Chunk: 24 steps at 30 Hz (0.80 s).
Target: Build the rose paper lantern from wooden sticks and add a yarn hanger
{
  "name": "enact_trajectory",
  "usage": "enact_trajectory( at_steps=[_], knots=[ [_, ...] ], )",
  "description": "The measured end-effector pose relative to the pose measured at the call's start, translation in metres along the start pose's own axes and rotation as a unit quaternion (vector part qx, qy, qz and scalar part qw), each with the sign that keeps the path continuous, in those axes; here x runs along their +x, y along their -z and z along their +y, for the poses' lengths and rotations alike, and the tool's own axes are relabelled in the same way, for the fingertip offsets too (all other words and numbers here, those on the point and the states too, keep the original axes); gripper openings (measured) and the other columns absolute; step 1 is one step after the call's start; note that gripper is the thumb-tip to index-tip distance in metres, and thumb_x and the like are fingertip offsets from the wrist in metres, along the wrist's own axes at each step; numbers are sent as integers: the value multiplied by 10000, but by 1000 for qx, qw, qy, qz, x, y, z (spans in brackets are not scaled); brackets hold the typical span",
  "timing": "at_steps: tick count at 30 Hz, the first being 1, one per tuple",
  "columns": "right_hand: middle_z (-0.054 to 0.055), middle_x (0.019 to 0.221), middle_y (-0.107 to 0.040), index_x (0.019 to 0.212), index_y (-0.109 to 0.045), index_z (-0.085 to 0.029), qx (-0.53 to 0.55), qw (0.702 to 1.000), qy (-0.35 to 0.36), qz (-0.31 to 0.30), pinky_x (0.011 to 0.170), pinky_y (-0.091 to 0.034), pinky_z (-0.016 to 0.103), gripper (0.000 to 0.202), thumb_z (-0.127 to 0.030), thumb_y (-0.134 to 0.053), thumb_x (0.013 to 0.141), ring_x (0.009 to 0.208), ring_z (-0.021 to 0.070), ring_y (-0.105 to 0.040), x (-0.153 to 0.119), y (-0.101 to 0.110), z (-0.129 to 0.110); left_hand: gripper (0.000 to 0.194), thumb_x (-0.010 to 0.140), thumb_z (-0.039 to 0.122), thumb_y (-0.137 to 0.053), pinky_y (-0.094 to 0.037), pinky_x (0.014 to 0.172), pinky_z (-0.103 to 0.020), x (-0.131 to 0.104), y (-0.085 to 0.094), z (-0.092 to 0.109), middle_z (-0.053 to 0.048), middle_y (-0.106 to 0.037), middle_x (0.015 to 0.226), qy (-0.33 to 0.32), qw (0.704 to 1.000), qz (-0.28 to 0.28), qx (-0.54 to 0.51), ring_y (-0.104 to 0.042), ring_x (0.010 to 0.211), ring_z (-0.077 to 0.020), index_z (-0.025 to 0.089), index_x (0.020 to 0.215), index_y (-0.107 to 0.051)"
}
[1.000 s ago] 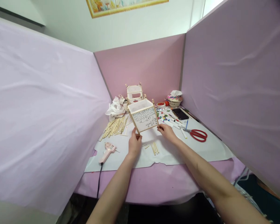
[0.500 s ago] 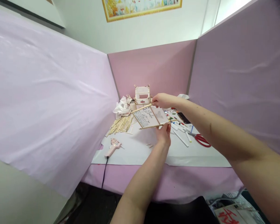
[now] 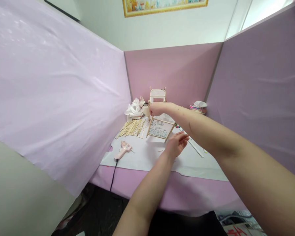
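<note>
My right hand (image 3: 157, 109) reaches across to the left and is closed on the upper part of a wooden-framed panel (image 3: 160, 128), which hangs tilted over the table. Dark line drawings and a blue-green pattern show on the panel's white face. My left hand (image 3: 178, 143) is just right of the panel's lower corner, fingers spread and holding nothing. Behind my right hand a small white stick-built frame (image 3: 158, 93) stands upright.
Wooden sticks (image 3: 132, 127) and a pink glue gun (image 3: 123, 150) with a black cord lie on the left. White crumpled paper (image 3: 135, 108) and a jar (image 3: 146, 109) stand behind. White pens (image 3: 196, 148) lie at right.
My left hand has let go of the panel and opened. My right hand has moved left, and the panel has turned to hang with its patterned edge down. The view has shifted slightly.
</note>
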State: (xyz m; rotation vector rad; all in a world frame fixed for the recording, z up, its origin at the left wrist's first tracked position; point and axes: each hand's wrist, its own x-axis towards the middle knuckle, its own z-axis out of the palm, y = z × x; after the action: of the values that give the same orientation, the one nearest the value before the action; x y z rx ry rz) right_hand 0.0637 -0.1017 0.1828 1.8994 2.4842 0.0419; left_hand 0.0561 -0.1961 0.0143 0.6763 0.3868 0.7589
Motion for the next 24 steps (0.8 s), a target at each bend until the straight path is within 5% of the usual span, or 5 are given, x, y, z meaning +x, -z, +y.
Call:
enact_trajectory(
  at_steps=[4,9,11,16,24],
  knots=[
    [70,694,-617,646,-655,-135,16,999,35,4,685,-385,298,75,-77,-642,692,757,199,-565,8,-6,-3,197,740,224,-649,-418,551,-200,-29,60,25,-46,-656,759,-111,971,83,193,-556,585,-80,156,922,-616],
    [42,749,-666,807,-702,-177,22,998,59,-29,647,-388,267,208,-42,-606,681,709,164,-572,16,-15,-9,207,790,267,-585,-463,745,-271,-21,113,77,-70,-650,948,-343,837,254,342,-585,809,-138,158,964,-606],
    [61,804,-679,915,-701,-175,28,998,51,-19,661,-396,272,257,-74,-632,689,742,179,-589,16,-18,-12,264,810,280,-583,-457,827,-296,-10,122,95,-91,-630,1077,-387,800,247,386,-578,913,-162,161,1044,-612],
    [116,1038,-666,1245,-542,-156,87,995,35,39,701,-408,273,489,-203,-644,769,889,215,-600,-3,-18,-7,390,837,267,-579,-457,874,-297,8,130,117,-96,-538,1251,-405,767,162,470,-563,963,-168,214,1223,-575],
    [49,857,-690,817,-673,-170,165,974,2,155,655,-371,243,141,-174,-533,817,769,165,-582,-31,-56,21,406,828,229,-589,-453,859,-272,12,128,139,-67,-543,1133,-369,741,94,553,-517,900,-149,250,1233,-588]
  ],
)
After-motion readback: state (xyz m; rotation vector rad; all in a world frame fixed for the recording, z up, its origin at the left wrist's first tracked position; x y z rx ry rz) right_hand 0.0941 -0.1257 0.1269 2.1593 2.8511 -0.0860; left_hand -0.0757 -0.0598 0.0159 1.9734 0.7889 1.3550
